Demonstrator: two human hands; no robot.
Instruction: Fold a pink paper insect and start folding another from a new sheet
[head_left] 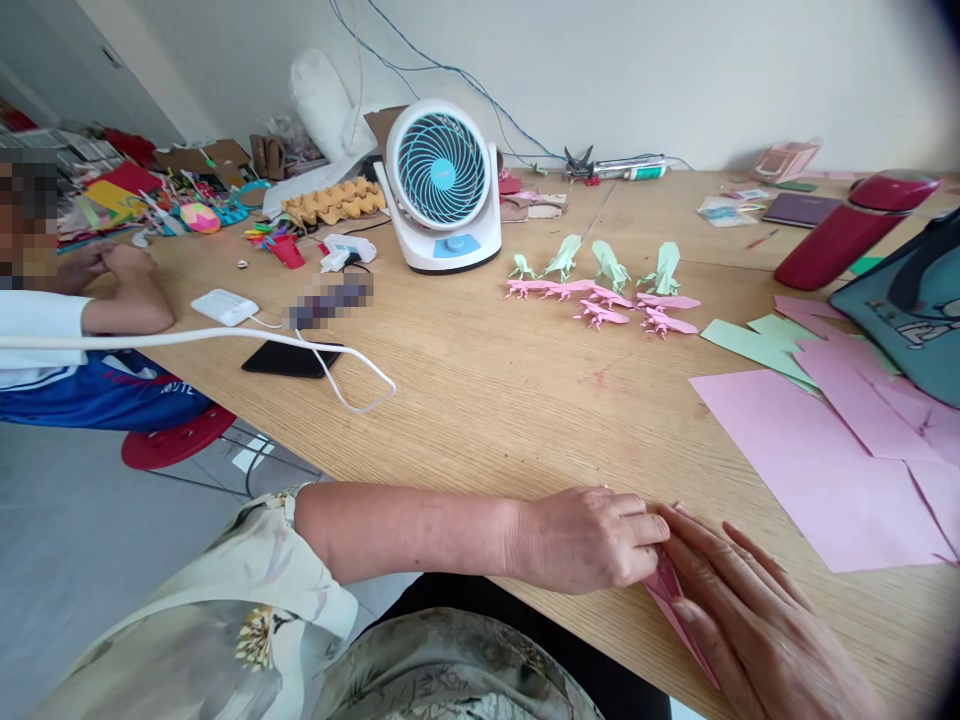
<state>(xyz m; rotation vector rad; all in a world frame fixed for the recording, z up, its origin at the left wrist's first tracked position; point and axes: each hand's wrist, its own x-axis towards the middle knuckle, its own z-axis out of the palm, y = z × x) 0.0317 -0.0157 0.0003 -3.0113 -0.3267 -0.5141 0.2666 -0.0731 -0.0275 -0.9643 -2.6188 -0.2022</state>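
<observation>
A narrow folded strip of pink paper (681,618) lies at the table's front edge, between my two hands. My left hand (592,540) is closed, its curled fingers gripping the far end of the strip. Flat over the right side of the strip lies my right hand (757,600), with its fingers stretched out and the thumb along the paper. The fingertips of both hands meet at the strip's far end, and part of the fold is hidden beneath them. Farther back stand several pink folded-paper insects (600,315) and several pale green ones (609,265).
Pink sheets (817,470) and green sheets (757,350) lie at right, near a red flask (855,230) and a teal bag (907,310). A white fan (442,190) stands at the back. A white cable (330,345) crosses at left, near another person's arm (127,290).
</observation>
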